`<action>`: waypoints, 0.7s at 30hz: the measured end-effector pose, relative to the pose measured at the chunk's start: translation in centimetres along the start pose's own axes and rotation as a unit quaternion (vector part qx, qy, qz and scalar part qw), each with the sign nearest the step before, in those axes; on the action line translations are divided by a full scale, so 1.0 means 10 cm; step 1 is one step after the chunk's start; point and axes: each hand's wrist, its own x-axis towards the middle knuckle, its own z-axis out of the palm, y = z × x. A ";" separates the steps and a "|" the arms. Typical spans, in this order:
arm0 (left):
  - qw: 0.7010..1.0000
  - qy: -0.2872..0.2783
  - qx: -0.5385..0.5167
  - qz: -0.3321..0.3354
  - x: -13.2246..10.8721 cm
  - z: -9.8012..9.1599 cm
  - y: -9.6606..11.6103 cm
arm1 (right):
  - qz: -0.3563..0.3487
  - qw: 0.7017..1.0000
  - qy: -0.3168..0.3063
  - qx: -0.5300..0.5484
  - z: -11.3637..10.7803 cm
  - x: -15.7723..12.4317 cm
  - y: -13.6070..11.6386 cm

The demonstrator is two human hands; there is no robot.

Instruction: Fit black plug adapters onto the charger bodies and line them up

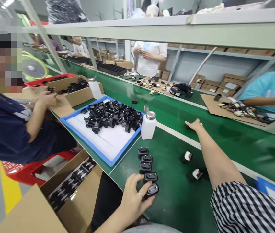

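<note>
Several black plug adapters (145, 167) stand in a row on the green worktop, pins up. At the near end of that row, my left hand (134, 194) has its thumb and fingers closed around the nearest black plug adapter (152, 190); its index finger reaches the adapter just behind. My right arm stretches over the green belt. There, my right hand (195, 125) has its fingertips on a small black piece (188, 127), mostly hidden by the fingers. Between my arms lie two black housings with white ends, one (187, 157) farther away and one (197, 174) closer.
A blue-rimmed tray (113, 160) with a heap of black adapters lies to the left, beside a white pump bottle (148, 126). A single black piece (134, 101) sits on the belt. A co-worker (11, 123) sits at left near open cartons (81, 97). Others work across the belt.
</note>
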 end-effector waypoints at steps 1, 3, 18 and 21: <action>1.000 0.019 0.015 -0.003 -0.01 0.01 -0.04 | -0.005 1.000 -0.001 -0.003 0.03 0.03 0.00; 1.000 0.018 0.021 -0.012 -0.01 0.05 -0.08 | -0.019 1.000 -0.012 -0.009 0.04 0.05 0.00; 0.930 -0.017 0.100 -0.353 1.15 -0.79 -1.99 | -0.265 0.950 0.065 0.154 -0.02 -2.18 0.66; 0.922 -0.009 0.071 -0.380 1.09 -0.85 -1.90 | -0.255 0.930 0.111 0.241 0.56 -2.68 0.94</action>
